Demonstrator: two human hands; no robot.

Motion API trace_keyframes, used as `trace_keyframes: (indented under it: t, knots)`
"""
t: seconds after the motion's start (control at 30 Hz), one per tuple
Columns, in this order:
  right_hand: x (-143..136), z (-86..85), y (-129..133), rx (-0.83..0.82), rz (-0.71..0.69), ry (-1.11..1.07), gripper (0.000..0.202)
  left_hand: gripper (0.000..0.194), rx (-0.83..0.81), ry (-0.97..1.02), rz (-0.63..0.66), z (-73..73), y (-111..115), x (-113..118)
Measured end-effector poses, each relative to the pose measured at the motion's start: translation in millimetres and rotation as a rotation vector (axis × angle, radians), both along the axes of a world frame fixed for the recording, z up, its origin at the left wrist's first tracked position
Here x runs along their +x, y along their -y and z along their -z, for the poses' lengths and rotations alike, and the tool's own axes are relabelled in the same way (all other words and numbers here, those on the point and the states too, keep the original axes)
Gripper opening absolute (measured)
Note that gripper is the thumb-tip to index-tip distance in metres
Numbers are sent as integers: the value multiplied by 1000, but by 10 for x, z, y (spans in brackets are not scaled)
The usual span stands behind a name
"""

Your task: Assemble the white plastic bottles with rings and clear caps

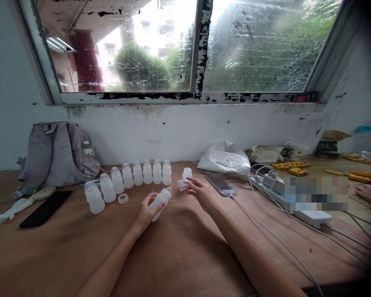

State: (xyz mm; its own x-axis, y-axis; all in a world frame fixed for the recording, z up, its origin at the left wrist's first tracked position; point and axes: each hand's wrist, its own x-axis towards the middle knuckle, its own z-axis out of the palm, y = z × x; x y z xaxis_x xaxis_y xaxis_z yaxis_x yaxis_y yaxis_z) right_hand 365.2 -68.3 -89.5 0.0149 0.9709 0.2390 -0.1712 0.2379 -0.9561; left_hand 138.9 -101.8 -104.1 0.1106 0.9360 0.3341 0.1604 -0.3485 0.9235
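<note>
My left hand (pixel 149 210) is closed around a translucent white bottle (pixel 158 205), which tilts to the right and has a clear nipple at its top. To its right, my right hand (pixel 200 192) grips a small clear cap (pixel 183 185) between thumb and fingers, a short way from the nipple. Just behind the cap stands an uncapped bottle (pixel 187 173). Several capped bottles (pixel 137 173) stand in a curved row at the back left. A clear ring (pixel 123 199) lies in front of that row.
A grey backpack (pixel 58 152) and a black phone (pixel 45 209) are at the left. Rightward lie another phone (pixel 217 183), a plastic bag (pixel 225 159) and a white power strip (pixel 309 213) with cables. Another person's hand (pixel 369 194) rests at the far right.
</note>
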Motion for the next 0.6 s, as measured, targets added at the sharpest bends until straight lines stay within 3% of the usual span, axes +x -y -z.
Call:
trace_keyframes:
  t: [0.13,0.37,0.6]
  knots:
    - [-42,-39,41,14,-106,-79,35,35,-18,-21,46,-53,42,4]
    - [-157,-38,131,-11,-198,70,37,34,-36,-7,27,-22,13,-9]
    - [-204,8,138,-9,-255,40,36,34,-33,-47,18,-51,29,-4]
